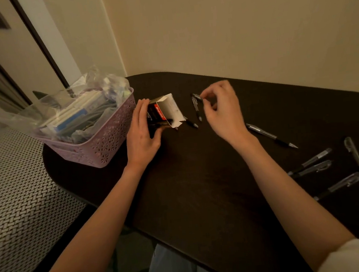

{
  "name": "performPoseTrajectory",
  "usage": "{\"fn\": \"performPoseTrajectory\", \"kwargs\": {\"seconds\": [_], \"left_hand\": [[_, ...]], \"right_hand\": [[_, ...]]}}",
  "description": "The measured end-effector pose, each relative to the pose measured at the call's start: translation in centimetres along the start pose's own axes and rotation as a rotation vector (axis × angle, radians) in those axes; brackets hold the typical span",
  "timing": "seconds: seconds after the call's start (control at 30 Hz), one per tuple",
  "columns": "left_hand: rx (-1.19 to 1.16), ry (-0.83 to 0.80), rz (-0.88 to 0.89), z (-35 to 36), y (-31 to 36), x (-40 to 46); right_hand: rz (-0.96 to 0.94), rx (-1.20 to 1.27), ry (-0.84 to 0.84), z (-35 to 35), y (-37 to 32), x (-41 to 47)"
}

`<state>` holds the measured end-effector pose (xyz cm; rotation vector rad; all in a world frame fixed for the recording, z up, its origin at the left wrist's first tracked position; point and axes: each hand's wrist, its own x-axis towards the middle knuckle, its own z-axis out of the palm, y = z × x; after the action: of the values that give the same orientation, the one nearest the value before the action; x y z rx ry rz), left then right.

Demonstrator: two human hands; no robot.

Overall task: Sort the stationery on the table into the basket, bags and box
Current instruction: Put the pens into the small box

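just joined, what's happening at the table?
A person is packing pens into a small box. The left hand holds the open box beside the lilac basket, which already holds bags of stationery. The right hand pinches one pen near the box. Several more pens lie loose on the dark table to the right.

Box (pixel 165 113) contents lost in shadow behind the open flap; print unreadable. Bagged items in the basket (pixel 100 141) blurred by plastic. Pens (pixel 336 183) far right of box smeared, one cut by frame edge.
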<state>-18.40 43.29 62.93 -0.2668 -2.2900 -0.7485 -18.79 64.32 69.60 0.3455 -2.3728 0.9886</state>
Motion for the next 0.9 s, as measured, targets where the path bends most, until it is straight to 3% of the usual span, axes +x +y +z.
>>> {"fn": "performPoseTrajectory", "kwargs": {"seconds": [0.1, 0.23, 0.43, 0.67, 0.73, 0.9], "left_hand": [[-0.024, 0.029, -0.027, 0.0, 0.1, 0.1], [-0.051, 0.047, -0.031, -0.1, 0.1, 0.1], [-0.066, 0.055, -0.032, -0.2, 0.2, 0.1], [-0.071, 0.050, -0.002, -0.2, 0.0, 0.2], [-0.081, 0.050, 0.012, -0.2, 0.0, 0.2], [-0.054, 0.022, 0.032, -0.2, 0.0, 0.1]], "right_hand": [[0.176, -0.155, -0.203, 1.2, 1.6, 0.1], [0.205, -0.196, -0.422, 3.9, 2.2, 0.7], [0.103, -0.252, -0.470, 7.9, 1.9, 4.5], [0.184, -0.279, -0.616, 9.9, 2.0, 6.4], [0.202, -0.232, -0.576, 9.0, 1.5, 6.4], [0.132, 0.041, -0.174, 3.1, -2.2, 5.7]]}}
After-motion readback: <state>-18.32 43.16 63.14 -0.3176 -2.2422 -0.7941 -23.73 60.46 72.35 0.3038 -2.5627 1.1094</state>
